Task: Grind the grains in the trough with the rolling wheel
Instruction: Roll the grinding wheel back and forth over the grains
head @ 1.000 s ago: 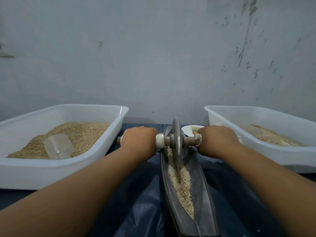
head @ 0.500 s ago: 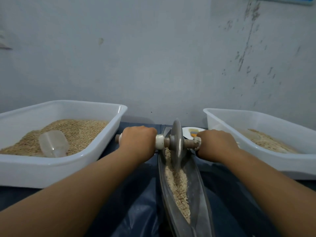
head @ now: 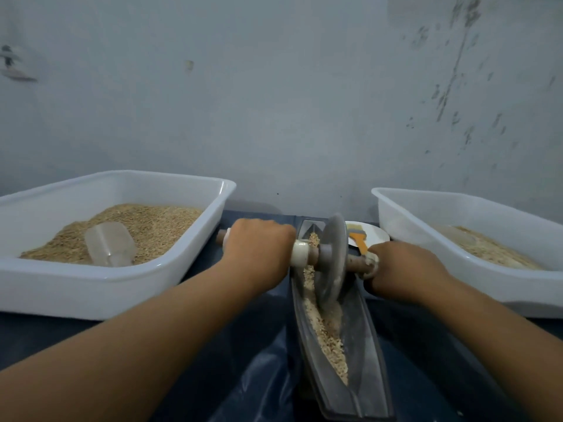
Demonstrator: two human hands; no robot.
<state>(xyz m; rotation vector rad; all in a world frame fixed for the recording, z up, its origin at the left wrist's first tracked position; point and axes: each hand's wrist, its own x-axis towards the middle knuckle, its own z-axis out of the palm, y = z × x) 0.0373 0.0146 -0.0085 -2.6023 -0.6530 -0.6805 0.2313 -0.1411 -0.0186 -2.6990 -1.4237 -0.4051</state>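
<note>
A narrow grey metal trough [head: 368, 354] runs from the front centre toward the wall, with a line of pale crushed grains [head: 329, 339] along its groove. A grey disc, the rolling wheel [head: 332, 260], stands on edge in the trough's far half, tilted a little. A wooden axle passes through it. My left hand [head: 259, 254] grips the axle's left handle beside a white collar. My right hand [head: 402, 269] grips the right handle, which it hides.
A white tub [head: 128, 287] at the left holds tan grain and a clear plastic scoop [head: 109, 243]. Another white tub [head: 475, 269] with grain stands at the right. Behind the wheel lies a white plate [head: 373, 236] with an orange-handled brush [head: 358, 239]. Dark plastic sheet covers the table.
The wheel has rolled slightly back toward me along the trough, its axle slanting down to the right. The plate and brush behind it show more. Both hands keep their grip.
</note>
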